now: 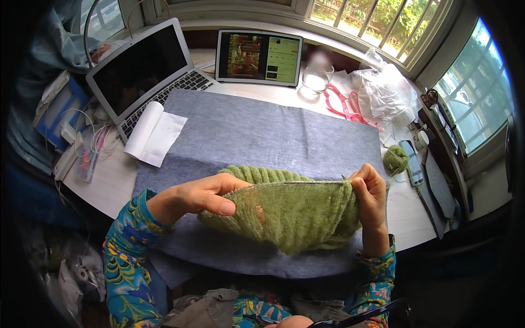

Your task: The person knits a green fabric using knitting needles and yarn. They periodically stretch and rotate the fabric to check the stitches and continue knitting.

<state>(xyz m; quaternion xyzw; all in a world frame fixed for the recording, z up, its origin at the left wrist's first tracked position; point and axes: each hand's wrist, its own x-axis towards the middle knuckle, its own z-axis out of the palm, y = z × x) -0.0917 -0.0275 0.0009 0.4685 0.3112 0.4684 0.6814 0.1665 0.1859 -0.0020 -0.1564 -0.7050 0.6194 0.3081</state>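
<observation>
A piece of green knitting (295,217) hangs between my hands above a blue-grey cloth (262,127). Its upper edge runs along a thin knitting needle (303,182), and a ribbed part folds up behind. My left hand (209,194) grips the left end, thumb in front and fingers hidden behind the fabric. At the other end, my right hand (369,190) pinches the knitting's top corner near a needle tip. Loose, open stitches show left of the middle. A ball of green yarn (396,159) rests on the table to the right of my right hand.
At the back left stands an open laptop (139,69), a paper roll (154,133) across its corner. A lit tablet (258,57) leans upright behind the cloth. A glass jar (318,76), red tape (342,104) and plastic bags (383,92) lie back right, a phone (411,162) beside the yarn.
</observation>
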